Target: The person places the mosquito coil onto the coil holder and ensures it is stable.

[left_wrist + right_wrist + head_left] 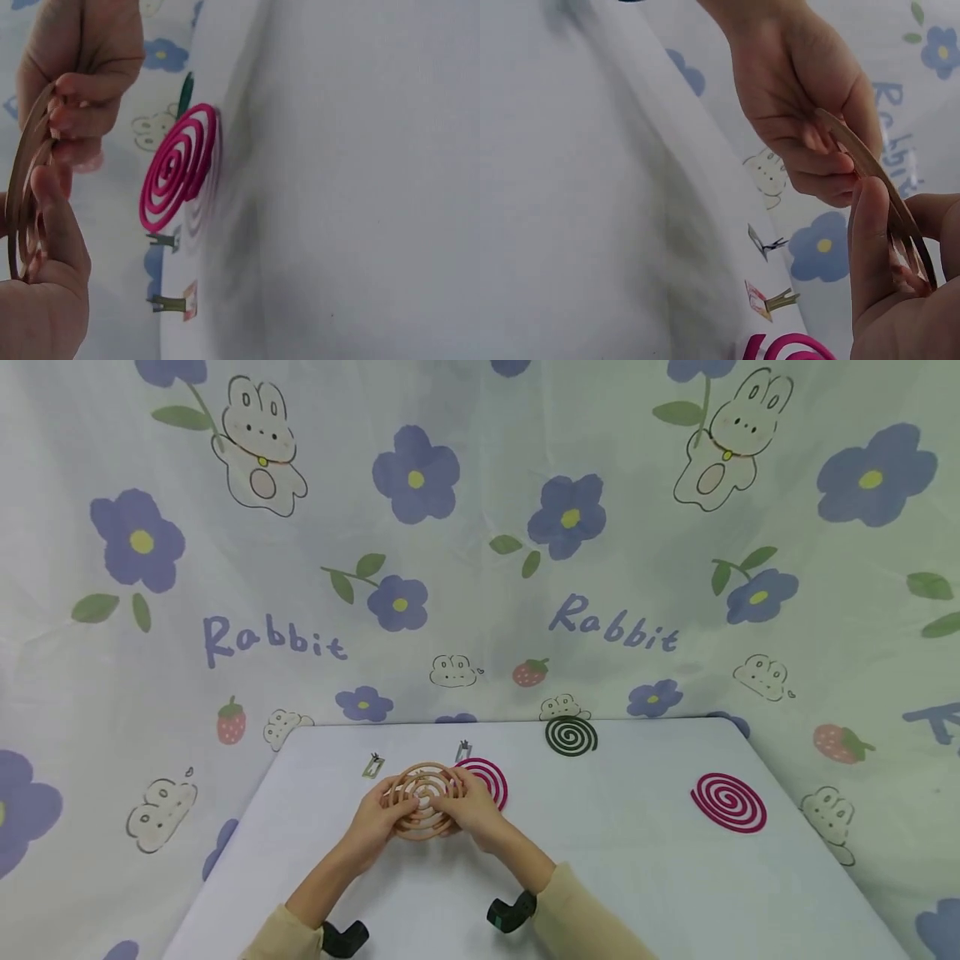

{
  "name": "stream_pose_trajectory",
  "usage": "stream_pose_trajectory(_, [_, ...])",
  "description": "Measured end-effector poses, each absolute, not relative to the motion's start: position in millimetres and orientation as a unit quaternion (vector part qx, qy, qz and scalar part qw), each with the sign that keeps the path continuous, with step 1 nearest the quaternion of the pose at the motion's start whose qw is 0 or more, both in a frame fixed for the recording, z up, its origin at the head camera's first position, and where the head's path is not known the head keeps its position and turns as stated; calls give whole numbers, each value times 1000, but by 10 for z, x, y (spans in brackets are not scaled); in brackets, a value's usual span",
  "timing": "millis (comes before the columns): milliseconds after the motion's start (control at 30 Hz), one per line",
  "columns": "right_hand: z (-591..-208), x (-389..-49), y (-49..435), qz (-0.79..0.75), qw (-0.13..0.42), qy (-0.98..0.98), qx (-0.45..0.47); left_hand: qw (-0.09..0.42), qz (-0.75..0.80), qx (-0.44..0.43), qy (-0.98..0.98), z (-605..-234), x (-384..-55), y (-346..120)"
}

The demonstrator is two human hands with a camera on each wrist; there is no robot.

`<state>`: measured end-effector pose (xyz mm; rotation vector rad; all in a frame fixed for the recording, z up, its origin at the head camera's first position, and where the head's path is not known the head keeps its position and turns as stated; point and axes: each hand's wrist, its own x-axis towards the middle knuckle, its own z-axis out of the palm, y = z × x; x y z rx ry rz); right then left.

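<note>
Both hands hold a tan mosquito coil [425,837] up over the table, near its middle. My left hand [371,827] grips the coil's left side, thumb on the near face and fingers behind. My right hand [476,814] grips the opposite side in the same way. In the left wrist view the tan coil [21,180] appears nearly edge-on between the hands. Just beyond my right hand is a pink mosquito coil [501,781], partly hidden by it in the head view. Two small metal coil stands, one left [373,766] and one right [464,750], sit behind the hands.
A dark green coil [572,737] lies at the table's back edge. Another pink coil [727,802] lies toward the right. The white table [637,877] meets a patterned curtain [480,568] at the back. Black wrist devices [512,912] are on both forearms.
</note>
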<state>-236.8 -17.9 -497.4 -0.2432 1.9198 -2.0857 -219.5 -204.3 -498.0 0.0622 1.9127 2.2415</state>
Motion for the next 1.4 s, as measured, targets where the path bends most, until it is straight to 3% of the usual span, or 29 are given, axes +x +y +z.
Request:
stream_pose_trajectory(333, [-4883,-2483,-225,-682,177,702,-98,112,737,22,666,-4867,-2346,-2155])
stream_pose_trajectory(667, [-4871,-2700,-299,-690,170,699,-76,115,727,25,676,-4786,-2549,-2194])
stream_pose_trajectory(1400, [-4998,-2908,-436,-680,142,719,-13,122,714,14,689,-4981,-2862,-2246])
